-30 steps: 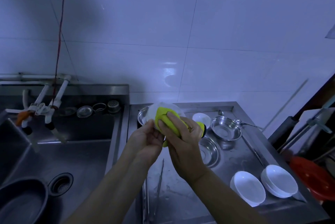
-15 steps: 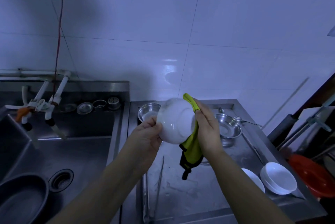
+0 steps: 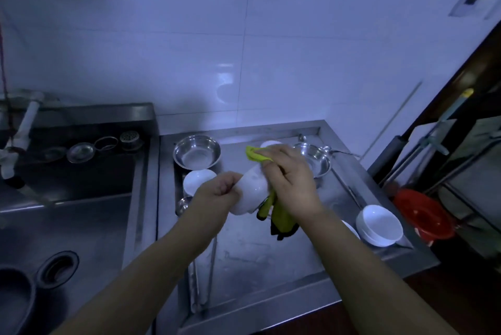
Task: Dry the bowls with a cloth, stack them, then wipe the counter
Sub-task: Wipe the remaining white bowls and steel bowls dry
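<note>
Left hand curled round white bowl, holds it up over steel counter. Right hand presses yellow cloth on bowl, fingers curled on cloth. Stack of white bowls at counter's right edge.

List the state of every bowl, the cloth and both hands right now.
White bowl: held in the air, tilted.
Yellow cloth: pressed on that bowl, tail hanging.
Left hand: grips the bowl.
Right hand: holds the cloth.
Stacked white bowls: upright on counter.
Steel bowl: upright, empty.
</note>
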The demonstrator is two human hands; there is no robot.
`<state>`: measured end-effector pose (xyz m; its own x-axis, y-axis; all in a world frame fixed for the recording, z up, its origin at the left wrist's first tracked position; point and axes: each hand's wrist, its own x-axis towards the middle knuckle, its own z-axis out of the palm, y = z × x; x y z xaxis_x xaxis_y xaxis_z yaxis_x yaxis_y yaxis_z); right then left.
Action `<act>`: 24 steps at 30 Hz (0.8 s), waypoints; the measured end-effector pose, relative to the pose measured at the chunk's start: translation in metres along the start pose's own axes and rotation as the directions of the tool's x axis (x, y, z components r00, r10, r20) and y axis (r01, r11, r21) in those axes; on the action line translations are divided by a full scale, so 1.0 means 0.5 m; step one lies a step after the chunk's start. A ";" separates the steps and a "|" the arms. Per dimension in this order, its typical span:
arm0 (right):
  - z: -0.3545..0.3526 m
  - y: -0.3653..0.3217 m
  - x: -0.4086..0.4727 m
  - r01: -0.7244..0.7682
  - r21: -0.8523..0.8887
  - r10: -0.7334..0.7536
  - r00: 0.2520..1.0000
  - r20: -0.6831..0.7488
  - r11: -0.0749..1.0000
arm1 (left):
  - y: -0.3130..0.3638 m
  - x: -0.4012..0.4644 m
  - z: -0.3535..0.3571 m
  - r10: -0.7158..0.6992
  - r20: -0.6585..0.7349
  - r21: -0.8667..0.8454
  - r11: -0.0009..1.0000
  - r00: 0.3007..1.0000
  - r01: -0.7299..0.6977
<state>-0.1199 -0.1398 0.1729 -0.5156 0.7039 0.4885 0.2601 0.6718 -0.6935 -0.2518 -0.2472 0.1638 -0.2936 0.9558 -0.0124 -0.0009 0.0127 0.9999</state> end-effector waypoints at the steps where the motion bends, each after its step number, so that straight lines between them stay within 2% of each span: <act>1: -0.017 0.026 -0.012 -0.106 0.105 0.107 0.994 -0.006 0.989 | -0.006 0.005 0.020 0.001 0.024 0.015 1.000 1.000 -0.001; 2: -0.035 0.050 -0.027 -0.209 0.189 0.215 0.977 -0.012 0.959 | -0.011 0.010 0.042 0.002 0.049 0.022 1.000 0.999 -0.003; 4: -0.081 0.103 -0.065 -0.362 0.250 0.382 0.924 -0.031 0.898 | -0.026 0.024 0.086 0.011 0.118 0.034 0.999 0.993 -0.015; 6: -0.138 0.154 -0.106 -0.447 0.223 0.475 0.875 -0.091 0.866 | -0.043 0.043 0.133 0.018 0.190 0.099 0.994 0.982 -0.037; 8: -0.201 0.199 -0.147 -0.494 0.201 0.528 0.830 -0.181 0.846 | -0.068 0.068 0.183 0.025 0.223 0.249 0.965 0.974 -0.082; 12: -0.314 0.275 -0.210 -0.571 0.233 0.616 0.728 -0.300 0.787 | -0.142 0.113 0.301 0.010 0.300 0.595 0.780 0.954 -0.195; 16: -0.384 0.331 -0.254 -0.595 0.218 0.632 0.695 -0.343 0.773 | -0.228 0.135 0.407 0.054 0.393 0.720 0.602 0.918 -0.344; 18: -0.406 0.359 -0.271 -0.608 0.247 0.655 0.672 -0.347 0.755 | -0.264 0.144 0.447 0.047 0.465 0.789 0.432 0.884 -0.438; 20: -0.419 0.380 -0.281 -0.623 0.225 0.659 0.668 -0.346 0.749 | -0.278 0.150 0.473 0.011 0.548 0.789 0.324 0.836 -0.522; 22: -0.427 0.393 -0.282 -0.621 0.221 0.657 0.678 -0.331 0.752 | -0.289 0.152 0.484 -0.014 0.631 0.742 0.302 0.776 -0.598; 24: -0.432 0.401 -0.277 -0.612 0.255 0.663 0.682 -0.308 0.749 | -0.299 0.153 0.487 -0.014 0.693 0.703 0.232 0.720 -0.672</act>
<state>0.1802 -0.0529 0.0806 0.0724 0.9967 0.0367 0.3019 0.0132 -0.9533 -0.0413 -0.1044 0.0125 0.4513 0.8920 -0.0244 0.8692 -0.4332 0.2385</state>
